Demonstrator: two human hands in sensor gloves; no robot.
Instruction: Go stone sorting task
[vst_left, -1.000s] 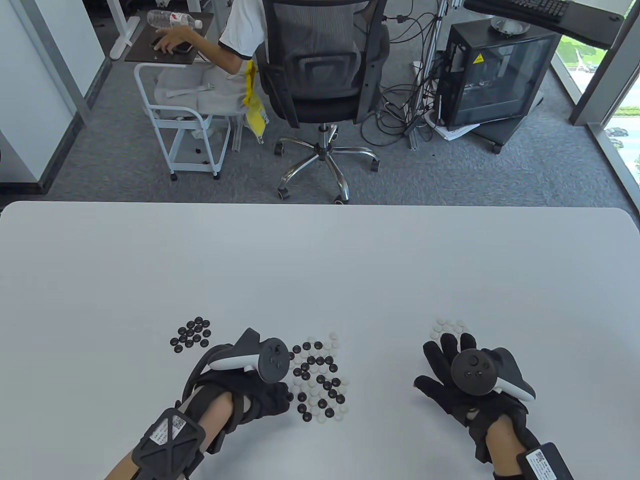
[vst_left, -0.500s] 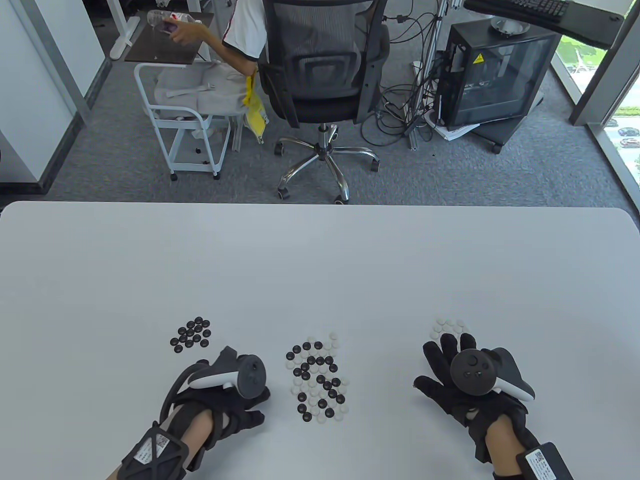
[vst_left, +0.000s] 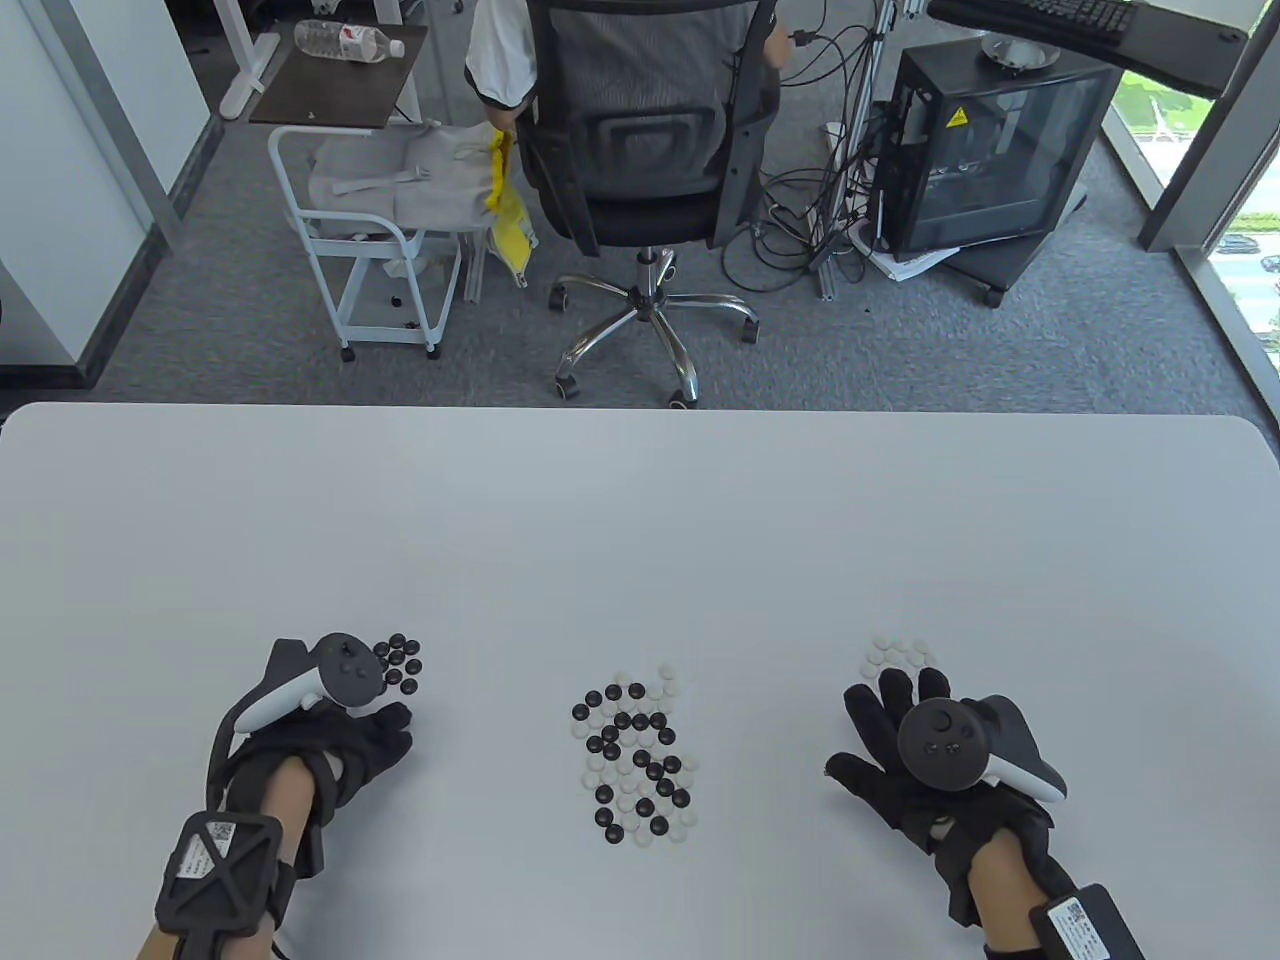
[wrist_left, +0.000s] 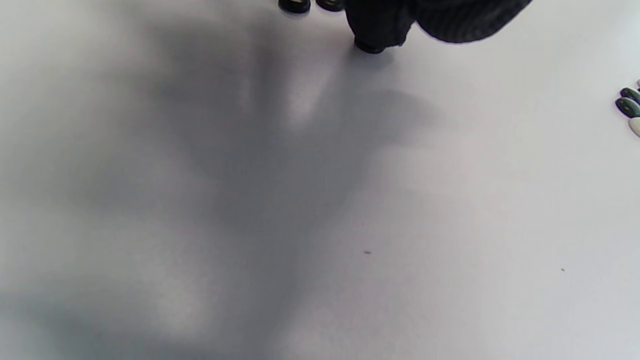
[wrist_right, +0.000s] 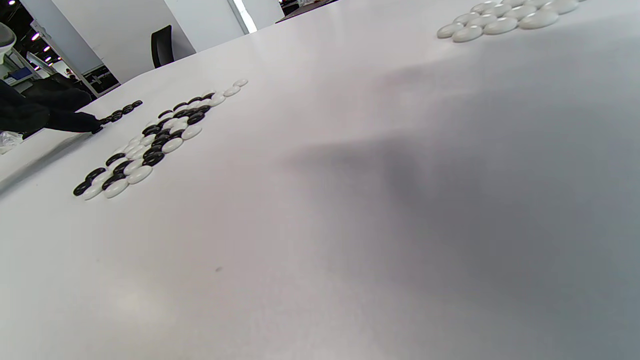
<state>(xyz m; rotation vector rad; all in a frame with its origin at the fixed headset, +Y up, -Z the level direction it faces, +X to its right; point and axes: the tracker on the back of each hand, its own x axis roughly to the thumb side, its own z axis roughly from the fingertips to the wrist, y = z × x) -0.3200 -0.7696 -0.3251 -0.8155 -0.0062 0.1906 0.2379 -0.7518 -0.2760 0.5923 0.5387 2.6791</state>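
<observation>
A mixed pile of black and white Go stones (vst_left: 635, 765) lies at the table's front middle. A group of black stones (vst_left: 400, 660) lies to its left, partly hidden by the left hand's tracker. A group of white stones (vst_left: 898, 655) lies to the right. My left hand (vst_left: 385, 730) is just in front of the black group. In the left wrist view its fingertips (wrist_left: 380, 25) hold one black stone (wrist_left: 370, 48) down against the table. My right hand (vst_left: 885, 720) rests flat with fingers spread just in front of the white group, holding nothing.
The white table (vst_left: 640, 540) runs far back behind the piles. Beyond its far edge stand an office chair (vst_left: 640, 150), a small cart (vst_left: 370, 250) and a computer case (vst_left: 990, 150). The right wrist view shows the mixed pile (wrist_right: 155, 140) and the white group (wrist_right: 500, 20).
My left hand has moved left from the mixed pile to the black group. The right hand has stayed put. The person behind the chair has drawn their arm back.
</observation>
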